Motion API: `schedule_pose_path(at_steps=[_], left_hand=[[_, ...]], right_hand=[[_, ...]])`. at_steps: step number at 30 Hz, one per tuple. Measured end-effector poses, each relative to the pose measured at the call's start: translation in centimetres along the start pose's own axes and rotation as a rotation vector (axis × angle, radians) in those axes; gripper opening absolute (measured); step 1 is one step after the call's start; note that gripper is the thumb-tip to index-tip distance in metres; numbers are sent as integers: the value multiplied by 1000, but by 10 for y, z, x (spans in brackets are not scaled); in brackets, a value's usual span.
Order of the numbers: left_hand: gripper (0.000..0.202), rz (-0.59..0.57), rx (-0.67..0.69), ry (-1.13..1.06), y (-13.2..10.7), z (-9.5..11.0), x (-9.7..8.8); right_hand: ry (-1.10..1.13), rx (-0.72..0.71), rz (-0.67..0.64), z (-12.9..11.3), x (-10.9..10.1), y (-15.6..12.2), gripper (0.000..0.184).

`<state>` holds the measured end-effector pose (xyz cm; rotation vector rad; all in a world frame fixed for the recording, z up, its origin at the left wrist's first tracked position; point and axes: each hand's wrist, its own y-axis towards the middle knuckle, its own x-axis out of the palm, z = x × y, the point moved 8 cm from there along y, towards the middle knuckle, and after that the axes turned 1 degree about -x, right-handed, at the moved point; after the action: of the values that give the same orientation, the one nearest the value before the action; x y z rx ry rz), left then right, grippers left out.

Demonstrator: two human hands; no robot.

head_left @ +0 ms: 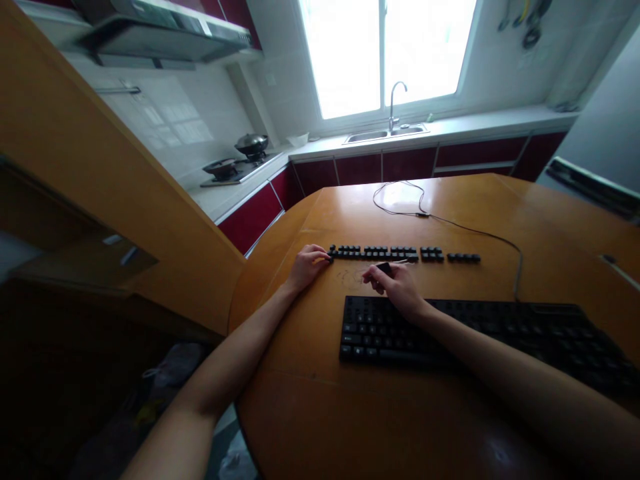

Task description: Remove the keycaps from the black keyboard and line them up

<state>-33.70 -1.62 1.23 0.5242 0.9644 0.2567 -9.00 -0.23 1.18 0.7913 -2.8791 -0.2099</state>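
Note:
My left hand (pixel 307 265) rests on the table at the left end of a double row of loose black keycaps (pixel 377 253). Its fingertips are closed on one small black keycap (pixel 330 258). Just right of it, my right hand (pixel 397 283) is closed round a keycap puller (pixel 384 268), a small black grip with thin pale wire showing beyond the fingers. A black keyboard (pixel 380 340) lies under my right wrist and forearm, which hide part of it. Its top row, at the left, looks bare of caps.
The keyboard's cable (pixel 480 230) runs back over the wooden table (pixel 300 413) into a loose coil. A wooden panel (pixel 125 153) stands at the left. Behind are a stove with pans (pixel 251 144), a sink (pixel 370 136) and a window. Bags lie on the floor at lower left.

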Motion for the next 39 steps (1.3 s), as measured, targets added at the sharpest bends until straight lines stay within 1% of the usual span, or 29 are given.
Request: schedule_pose_path(at_steps=[2,3,5,8,9,11,17,24,29,34,39], left_hand=[[8,1,-29,1,0,-3,0],[12,8,-57,4,0,-5,0],[28,45,-148,20,-1,-10,-1],[50,96,-322,58,-6,-18,1],[53,101,-369,68,-8,-19,4],[53,101,-424,88,-12,-20,9],[44,99,-457,104,-14,-22,13],[40,80,-457,89,-11,-20,14],[42,85,-467,29,-12,-18,11],[33,108,-492,-26,-14,-17,6],[30,109,-490,-63,-12,-17,7]], right_hand=[[-2,-2,1,0,0,0,42],[-3,-3,2,0,0,0,42],[-3,-4,4,-1,0,0,42],[2,-2,3,-1,0,-1,42],[3,-5,2,-1,0,-1,42],[1,-14,2,-1,0,0,42],[-16,-28,-1,0,0,1,42],[-39,-32,-9,-1,0,1,41],[-57,-60,-27,-2,1,0,41],[-124,-93,-47,-4,5,-3,40],[-148,-104,-51,-6,6,-3,40]])
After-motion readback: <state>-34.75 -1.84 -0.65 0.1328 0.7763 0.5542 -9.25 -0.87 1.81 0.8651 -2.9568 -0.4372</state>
